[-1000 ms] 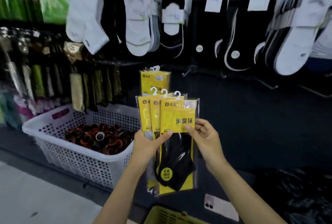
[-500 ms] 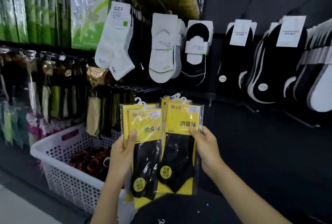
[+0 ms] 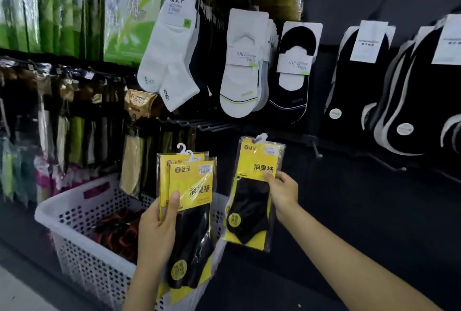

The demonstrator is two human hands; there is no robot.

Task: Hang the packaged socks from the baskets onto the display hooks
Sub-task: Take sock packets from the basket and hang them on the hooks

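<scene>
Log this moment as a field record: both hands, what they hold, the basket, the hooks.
left hand: grips a stack of yellow sock packs, at least two, upright
right hand: pinches a separate yellow pack, apart from the stack, not yet hung
basket: white, perforated, lower left; contents dark, unclear
bare hooks: above, between the two hands
wall above: white QZF socks and other socks hanging

The dark display wall (image 3: 361, 211) carries hung socks (image 3: 169, 61) from ten to three o'clock. At seven o'clock, a white basket (image 3: 82, 265) stands at its foot.
</scene>
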